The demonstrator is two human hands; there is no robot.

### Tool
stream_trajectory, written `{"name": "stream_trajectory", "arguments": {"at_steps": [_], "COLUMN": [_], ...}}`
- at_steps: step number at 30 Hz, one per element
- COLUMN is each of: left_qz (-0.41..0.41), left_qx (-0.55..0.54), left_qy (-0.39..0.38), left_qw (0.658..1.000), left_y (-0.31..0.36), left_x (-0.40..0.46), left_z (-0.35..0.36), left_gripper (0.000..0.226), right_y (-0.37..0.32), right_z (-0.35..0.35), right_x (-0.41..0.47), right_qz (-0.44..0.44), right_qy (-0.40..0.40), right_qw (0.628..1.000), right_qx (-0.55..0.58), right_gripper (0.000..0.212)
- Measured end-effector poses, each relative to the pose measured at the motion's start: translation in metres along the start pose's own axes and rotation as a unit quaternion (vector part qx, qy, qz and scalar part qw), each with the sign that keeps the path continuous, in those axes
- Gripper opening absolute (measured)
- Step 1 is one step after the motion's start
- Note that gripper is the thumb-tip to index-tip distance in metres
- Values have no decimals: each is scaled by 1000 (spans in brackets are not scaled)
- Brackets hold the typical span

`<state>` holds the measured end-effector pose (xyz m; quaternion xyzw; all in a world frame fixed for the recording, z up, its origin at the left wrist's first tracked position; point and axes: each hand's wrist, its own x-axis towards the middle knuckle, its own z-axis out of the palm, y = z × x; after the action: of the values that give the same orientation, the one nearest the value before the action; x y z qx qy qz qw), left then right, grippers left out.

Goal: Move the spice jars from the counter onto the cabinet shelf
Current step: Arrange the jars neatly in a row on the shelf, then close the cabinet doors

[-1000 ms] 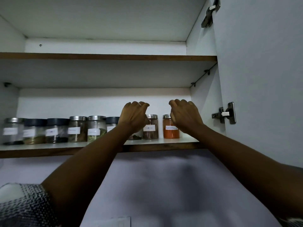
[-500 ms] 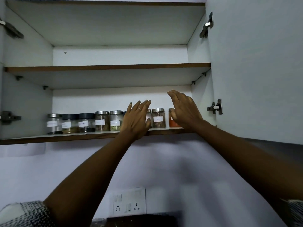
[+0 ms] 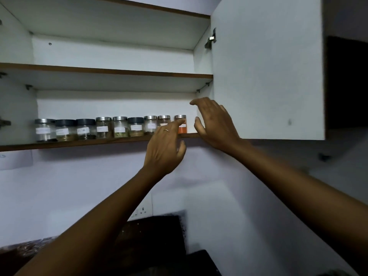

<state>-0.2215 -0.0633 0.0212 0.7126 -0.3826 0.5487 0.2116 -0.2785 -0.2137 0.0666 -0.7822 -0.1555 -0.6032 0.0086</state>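
9 spice jars [image 3: 103, 130] line the cabinet shelf [image 3: 79, 143]. Left hand [image 3: 165, 150] and right hand [image 3: 216, 124] hover empty, fingers spread wide

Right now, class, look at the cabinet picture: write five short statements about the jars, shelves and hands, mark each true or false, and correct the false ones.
1. The spice jars stand in one row on the lower shelf. True.
2. The upper shelf holds jars. False: none show on it.
3. The jar with orange powder is at the right end of the row. True.
4. The right hand grips a jar. False: it is open and holds nothing.
5. The left hand wears a ring. True.
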Motion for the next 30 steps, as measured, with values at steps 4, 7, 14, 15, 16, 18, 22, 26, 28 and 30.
{"name": "stream_trajectory", "arguments": {"at_steps": [4,7,14,15,16,18,22,26,28,30], "left_qz": [16,2,7,7,7,6,5,-40,-61,-82], "left_qx": [-28,-58,-132,-143,-155,-171,-169,-175,-181,-194], "left_qy": [17,39,54,50,42,15,-50,-103,-126,-142], "left_qw": [999,998,990,988,987,985,984,978,973,967], "left_y": [38,69,152,165,178,204,243,264,273,281], "left_x": [9,19,40,42,43,46,49,54,56,61], "left_z": [-6,-4,27,36,45,62,98,127,136,143], "left_gripper": [55,55,60,62,65,71,85,90,92,91], "right_y": [-2,6,51,60,69,86,119,143,151,158], "right_z": [-54,-86,-148,-155,-160,-168,-177,-175,-170,-165], "right_x": [-9,-10,-12,-14,-17,-22,-36,-50,-57,-63], "right_qz": [-2,14,63,78,94,129,217,287,310,324], "right_qy": [20,48,147,159,170,182,177,104,64,30], "right_qw": [999,998,984,980,977,970,958,952,948,945], "right_qx": [-30,-43,-81,-86,-91,-98,-66,-16,14,40], "right_gripper": [38,37,35,35,35,36,43,53,59,62]}}
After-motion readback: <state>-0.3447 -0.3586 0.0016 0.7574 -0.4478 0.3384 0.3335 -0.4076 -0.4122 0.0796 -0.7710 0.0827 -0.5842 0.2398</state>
